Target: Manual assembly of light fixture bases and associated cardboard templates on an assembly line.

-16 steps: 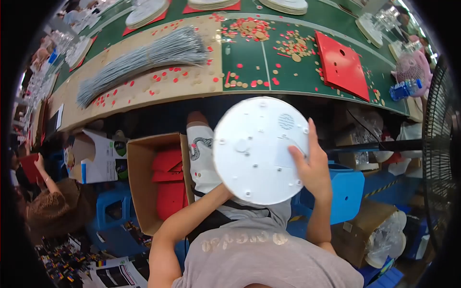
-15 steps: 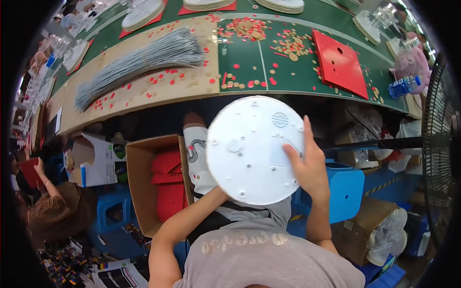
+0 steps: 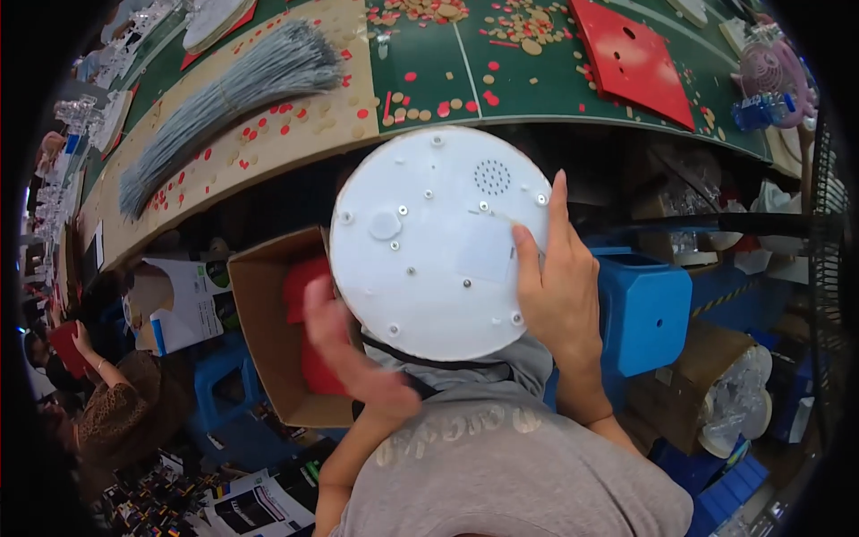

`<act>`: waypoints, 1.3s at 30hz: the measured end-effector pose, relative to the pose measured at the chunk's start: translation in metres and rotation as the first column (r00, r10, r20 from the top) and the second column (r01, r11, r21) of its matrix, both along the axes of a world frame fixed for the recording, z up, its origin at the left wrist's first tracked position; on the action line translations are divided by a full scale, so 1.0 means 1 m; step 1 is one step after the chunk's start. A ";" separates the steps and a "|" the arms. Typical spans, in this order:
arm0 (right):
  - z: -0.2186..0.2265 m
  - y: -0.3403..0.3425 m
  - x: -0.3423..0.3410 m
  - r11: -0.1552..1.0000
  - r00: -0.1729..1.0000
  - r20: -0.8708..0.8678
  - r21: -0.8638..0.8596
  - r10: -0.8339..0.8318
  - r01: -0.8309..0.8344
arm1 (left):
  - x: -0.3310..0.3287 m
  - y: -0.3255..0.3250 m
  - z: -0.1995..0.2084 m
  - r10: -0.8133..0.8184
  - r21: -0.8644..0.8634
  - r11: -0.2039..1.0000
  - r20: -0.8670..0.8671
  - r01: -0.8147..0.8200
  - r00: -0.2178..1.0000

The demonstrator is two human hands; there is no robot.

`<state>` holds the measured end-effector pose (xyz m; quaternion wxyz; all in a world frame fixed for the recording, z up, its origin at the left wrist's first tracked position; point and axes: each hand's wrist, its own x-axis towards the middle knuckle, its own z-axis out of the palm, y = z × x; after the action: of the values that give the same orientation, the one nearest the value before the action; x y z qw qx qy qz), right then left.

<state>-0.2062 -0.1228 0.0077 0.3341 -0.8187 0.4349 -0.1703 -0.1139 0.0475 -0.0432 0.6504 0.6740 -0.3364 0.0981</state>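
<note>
A round white plastic disc (image 3: 436, 246) is held up over my lap, its flat face toward me. Small screws, a cluster of speaker-like holes and a pale rectangular patch show on that face. My right hand (image 3: 562, 291) grips its right edge, thumb on the face, the other fingers partly behind the rim. Beside the disc's lower left edge is my left hand (image 3: 349, 349), blurred by motion. Its fingers look stretched out, with nothing visible in them; it seems apart from the disc.
A cardboard box (image 3: 268, 340) with red pieces stands left of my lap. On the bench ahead lie a bundle of grey wires (image 3: 233, 103), scattered red and tan discs, and red sheets (image 3: 631, 63). A blue stool (image 3: 649, 313) is at right. Another person (image 3: 125, 403) sits far left.
My left hand has come out from beneath the disc to its lower left. The disc has shifted left and nearer the camera, still in my right hand. The head view has shifted too.
</note>
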 end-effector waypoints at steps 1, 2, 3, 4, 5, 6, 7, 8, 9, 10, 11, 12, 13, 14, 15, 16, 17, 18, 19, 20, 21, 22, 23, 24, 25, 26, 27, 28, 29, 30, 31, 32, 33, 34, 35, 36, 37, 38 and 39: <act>0.002 0.002 -0.002 1.000 1.000 -0.011 0.004 0.000 0.001 | 0.000 0.002 0.023 -0.095 0.346 0.938 0.197 0.022 0.976; 0.004 0.004 -0.002 1.000 1.000 0.013 -0.015 0.018 -0.018 | -0.002 -0.004 0.032 -0.142 0.520 0.854 0.221 0.007 0.965; 0.006 0.004 -0.003 0.999 0.999 0.037 -0.041 0.033 -0.031 | -0.001 -0.015 0.035 -0.196 0.669 0.743 0.235 -0.012 0.952; 0.011 0.003 -0.013 0.998 0.999 0.030 -0.050 0.039 -0.037 | 0.002 -0.015 0.036 -0.188 0.662 0.749 0.230 -0.012 0.955; 0.015 -0.001 -0.027 0.998 0.994 -0.088 0.003 0.060 -0.060 | 0.012 -0.014 0.034 -0.221 0.667 0.745 0.233 0.010 0.947; 0.017 0.005 -0.040 0.995 0.973 -0.210 0.064 0.094 -0.082 | 0.017 -0.008 0.031 -0.250 0.676 0.736 0.228 0.031 0.941; 0.017 0.013 -0.046 0.994 0.971 -0.216 0.061 0.105 -0.094 | 0.023 -0.006 0.027 -0.237 0.674 0.739 0.223 0.026 0.945; 0.022 0.023 -0.054 0.978 0.972 -0.109 0.031 0.207 -0.205 | 0.026 -0.004 0.028 -0.264 0.650 0.758 0.235 0.051 0.935; 0.026 0.030 -0.060 0.954 0.954 -0.004 -0.017 0.299 -0.299 | 0.031 -0.007 0.028 -0.298 0.620 0.780 0.252 0.083 0.921; 0.027 0.041 -0.062 0.952 0.952 -0.010 -0.020 0.306 -0.306 | 0.034 -0.010 0.029 -0.312 0.602 0.791 0.247 0.106 0.917; 0.028 0.055 -0.061 0.916 0.914 0.079 0.021 0.397 -0.400 | 0.037 -0.014 0.031 -0.312 0.598 0.794 0.246 0.110 0.918; 0.026 0.066 -0.057 0.867 0.859 0.175 0.052 0.481 -0.496 | 0.043 -0.017 0.031 -0.344 0.575 0.805 0.250 0.147 0.905; 0.019 0.073 -0.054 0.865 0.857 0.174 0.049 0.486 -0.500 | 0.050 -0.018 0.030 -0.374 0.552 0.814 0.257 0.183 0.891; 0.007 0.080 -0.049 0.866 0.854 0.150 -0.036 0.499 -0.499 | 0.059 -0.015 0.027 -0.404 0.564 0.800 0.257 0.203 0.878; -0.002 0.083 -0.045 0.857 0.849 0.125 -0.124 0.513 -0.500 | 0.066 -0.016 0.028 -0.387 0.563 0.806 0.267 0.183 0.883; -0.005 0.084 -0.041 0.844 0.844 0.087 -0.155 0.529 -0.513 | 0.072 -0.016 0.028 -0.373 0.542 0.825 0.309 0.161 0.875; -0.009 0.085 -0.038 0.837 0.835 0.094 -0.156 0.542 -0.525 | 0.075 -0.014 0.030 -0.364 0.523 0.840 0.346 0.144 0.865; -0.012 0.085 -0.034 0.829 0.836 0.101 -0.238 0.540 -0.507 | 0.069 -0.014 0.029 -0.351 0.527 0.840 0.351 0.127 0.868; -0.015 0.086 -0.031 0.816 0.836 0.110 -0.318 0.538 -0.483 | 0.057 -0.014 0.025 -0.103 0.343 0.939 0.328 -0.017 0.939; -0.020 0.085 -0.026 0.814 0.833 0.121 -0.323 0.541 -0.482 | 0.050 -0.014 0.016 0.133 0.151 0.973 0.258 -0.176 0.957; -0.021 0.083 -0.024 0.810 0.834 0.142 -0.373 0.533 -0.453 | 0.044 -0.002 0.010 0.195 0.157 0.945 0.431 -0.287 0.881; -0.024 0.082 -0.022 0.804 0.835 0.163 -0.416 0.526 -0.425 | 0.024 0.011 0.014 0.152 0.233 0.940 0.374 -0.251 0.915; -0.025 0.081 -0.021 0.805 0.838 0.166 -0.424 0.519 -0.415 | 0.012 0.020 0.020 0.028 0.315 0.939 0.335 -0.140 0.942; -0.027 0.082 -0.021 0.776 0.822 0.141 -0.447 0.552 -0.445 | 0.000 0.021 0.028 -0.052 0.420 0.906 0.240 -0.055 0.969; -0.030 0.084 -0.022 0.746 0.806 0.113 -0.469 0.581 -0.472 | -0.008 0.021 0.033 -0.081 0.474 0.880 0.105 0.022 0.991; -0.033 0.085 -0.023 0.712 0.787 0.067 -0.477 0.614 -0.515 | -0.014 0.020 0.031 -0.029 0.444 0.894 -0.084 0.063 0.996; -0.034 0.087 -0.022 0.713 0.796 0.060 -0.489 0.602 -0.502 | -0.019 0.018 0.029 0.013 0.406 0.908 -0.272 0.103 0.962; -0.034 0.088 -0.019 0.707 0.765 0.112 -0.486 0.634 -0.514 | -0.017 0.018 0.028 0.023 0.325 0.941 -0.350 0.098 0.937; -0.032 0.087 -0.017 0.699 0.729 0.161 -0.479 0.665 -0.531 | -0.017 0.018 0.028 -0.004 0.238 0.965 -0.411 0.112 0.912; -0.032 0.081 -0.019 0.631 0.690 0.094 -0.507 0.718 -0.587 | -0.018 0.020 0.022 -0.001 0.186 0.976 -0.507 0.110 0.862; -0.026 0.074 -0.023 0.632 0.700 0.083 -0.516 0.709 -0.579 | -0.019 0.022 0.016 -0.003 0.135 0.985 -0.597 0.105 0.802; -0.014 0.063 -0.030 0.566 0.608 0.115 -0.532 0.786 -0.630 | -0.020 0.022 0.017 -0.024 0.121 0.985 -0.596 0.120 0.803; -0.004 0.054 -0.034 0.494 0.506 0.144 -0.550 0.851 -0.673 | -0.020 0.022 0.021 -0.043 0.092 0.986 -0.673 0.142 0.738; 0.002 0.040 -0.034 0.527 0.500 0.251 -0.650 0.829 -0.547 | -0.018 0.023 0.023 -0.062 0.063 0.985 -0.743 0.162 0.666; 0.003 0.020 -0.031 0.538 0.556 0.270 -0.740 0.786 -0.403 | -0.017 0.027 0.025 -0.077 0.059 0.982 -0.740 0.177 0.669; 0.006 -0.006 -0.026 0.524 0.610 0.290 -0.815 0.737 -0.247 | -0.014 0.030 0.027 -0.102 0.040 0.978 -0.765 0.205 0.636; 0.003 -0.032 -0.020 0.565 0.765 0.244 -0.804 0.596 -0.183 | -0.010 0.035 0.026 -0.116 0.027 0.975 -0.787 0.222 0.606; -0.002 -0.068 -0.002 0.609 0.838 0.326 -0.793 0.436 -0.008 | -0.008 0.037 0.024 -0.146 -0.014 0.977 -0.773 0.213 0.617; -0.011 -0.105 0.011 0.635 0.924 0.315 -0.764 0.217 0.111 | -0.003 0.039 0.026 -0.133 0.015 0.974 -0.773 0.227 0.620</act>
<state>-0.1955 -0.2275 -0.0032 0.0353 -0.8459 0.2228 -0.4834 -0.1174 0.0867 -0.0170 0.6992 0.6496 -0.0994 -0.2815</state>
